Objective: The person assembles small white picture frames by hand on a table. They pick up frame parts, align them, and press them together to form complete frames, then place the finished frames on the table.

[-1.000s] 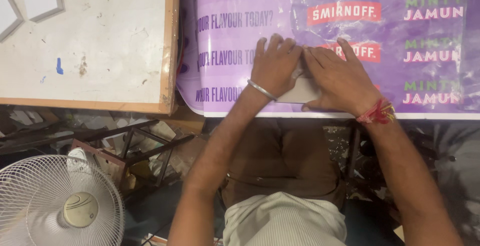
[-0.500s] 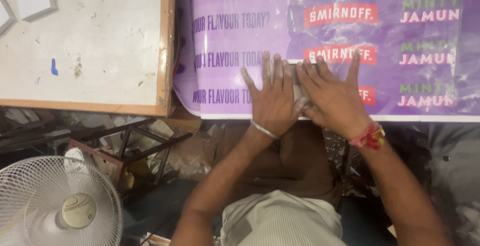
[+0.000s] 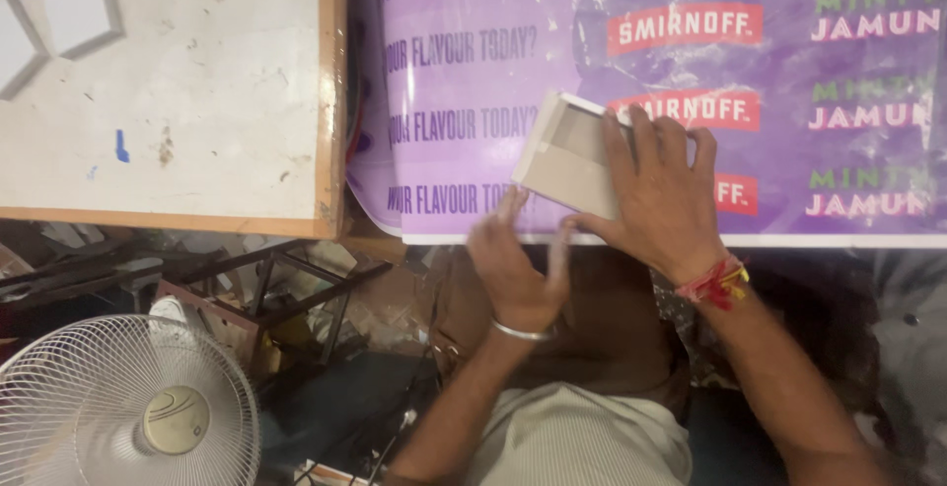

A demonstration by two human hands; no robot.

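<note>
R hand [image 3: 663, 190] is lying palm-down on a small grey cardboard box [image 3: 570, 155], fingers [image 3: 619, 143] spread apart over its right side and top edge, thumb hooking under the lower corner, so it's pinning and gripping the box at once. R forearm is running down to the lower right corner of the view, w/ a red-and-yellow thread band [image 3: 718, 282] at the wrist.

L hand [image 3: 515, 271] is hovering just below the box, by the worktop's near edge. It's blurred; fingers are looking loosely apart and pointing up toward the box's lower edge, but can't tell if they're touching it. It's holding nothing. A thin metal bangle [image 3: 521, 332] is sitting on the L wrist, forearm coming up from the bottom centre.

The box is lying tilted, its open shallow side facing up w/ a raised rim showing at the top left. It's resting on a glossy purple printed sheet [image 3: 838, 81] that's covering the worktop, near the sheet's front edge.

To the left, a second worktop [image 3: 197, 101] w/ a scuffed white top and wooden edging is carrying several white frame-like pieces [image 3: 59, 2] at its far corner. Btwn and below the two worktops, a dark metal frame [image 3: 266, 289] and clutter are sitting on the floor. A white pedestal fan [image 3: 123, 402] is standing at lower left. The person's pale striped shirt [image 3: 582, 442] is showing at the bottom.
</note>
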